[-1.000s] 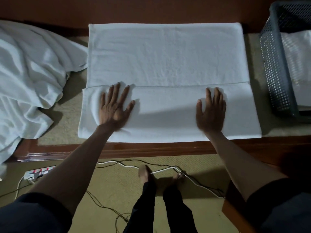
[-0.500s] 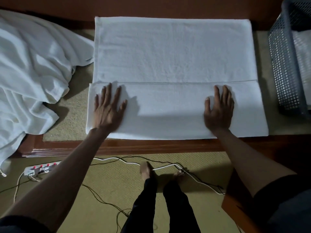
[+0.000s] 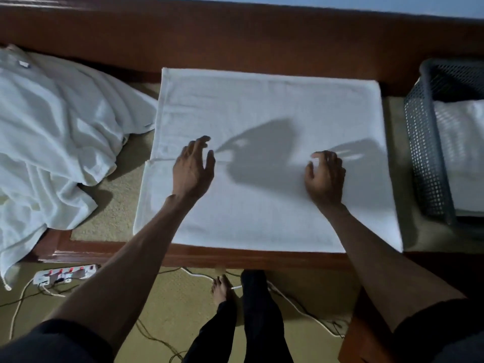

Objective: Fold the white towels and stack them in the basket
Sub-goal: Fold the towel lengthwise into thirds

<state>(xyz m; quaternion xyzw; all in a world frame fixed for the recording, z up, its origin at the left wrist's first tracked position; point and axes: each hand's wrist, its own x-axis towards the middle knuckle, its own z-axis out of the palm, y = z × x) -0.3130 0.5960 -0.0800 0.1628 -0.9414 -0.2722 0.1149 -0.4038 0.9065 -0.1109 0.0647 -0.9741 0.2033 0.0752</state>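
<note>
A white towel [image 3: 262, 106] lies flat on the wooden platform, its near third folded over so that a fold edge runs across the middle. My left hand [image 3: 192, 169] hovers over that edge on the left, fingers spread and relaxed, casting a shadow to the right. My right hand [image 3: 324, 176] hovers over the same edge on the right with its fingers loosely curled downward; I see nothing gripped in it. The grey mesh basket [image 3: 424, 153] stands at the right end, with a folded white towel [image 3: 461, 153] inside it.
A heap of unfolded white towels [image 3: 52, 140] fills the platform's left end and hangs over its front edge. On the floor below are a power strip [image 3: 65, 275], several cables and my bare feet [image 3: 221, 289].
Both hands have lifted off the folded flap, where they lay flat, and moved forward to the fold edge. The fingers are now relaxed or curled. The view has tilted up.
</note>
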